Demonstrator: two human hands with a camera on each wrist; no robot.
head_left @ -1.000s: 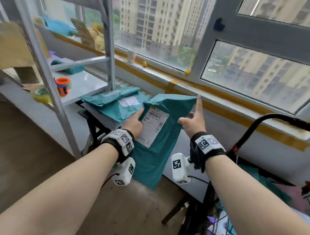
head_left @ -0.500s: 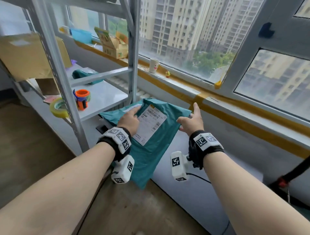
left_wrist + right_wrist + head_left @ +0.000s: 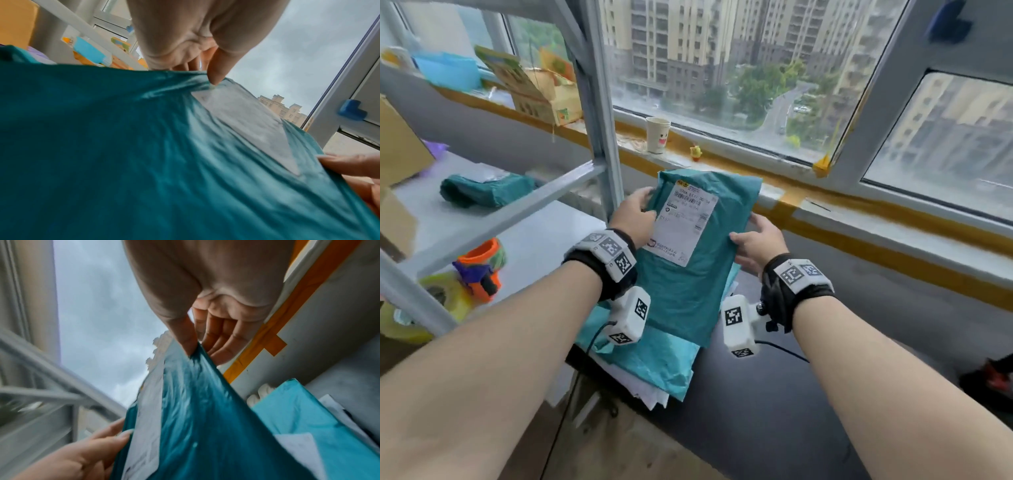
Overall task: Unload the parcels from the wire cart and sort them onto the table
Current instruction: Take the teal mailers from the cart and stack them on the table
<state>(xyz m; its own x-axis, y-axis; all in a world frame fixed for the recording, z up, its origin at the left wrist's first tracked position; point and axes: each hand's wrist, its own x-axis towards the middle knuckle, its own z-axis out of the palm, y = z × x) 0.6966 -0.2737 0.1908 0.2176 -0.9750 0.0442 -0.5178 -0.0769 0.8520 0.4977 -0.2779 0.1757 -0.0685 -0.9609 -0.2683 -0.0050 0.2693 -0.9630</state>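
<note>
Teal parcel [image 3: 698, 260], a soft plastic mailer with a white shipping label [image 3: 681, 222], is held flat between both hands above a small stack of similar teal mailers [image 3: 654, 359] on the dark table [image 3: 774, 394]. The left hand [image 3: 635, 219] pinches its left edge, thumb on top; the right hand [image 3: 756, 245] pinches the right edge the same way. Judging from this, the placing step is underway: lowering it squarely onto the stack and letting go comes next. The label shows barcodes and small print, too blurred to read. A metal shelf [image 3: 517, 205] stands left, a window behind.
</note>
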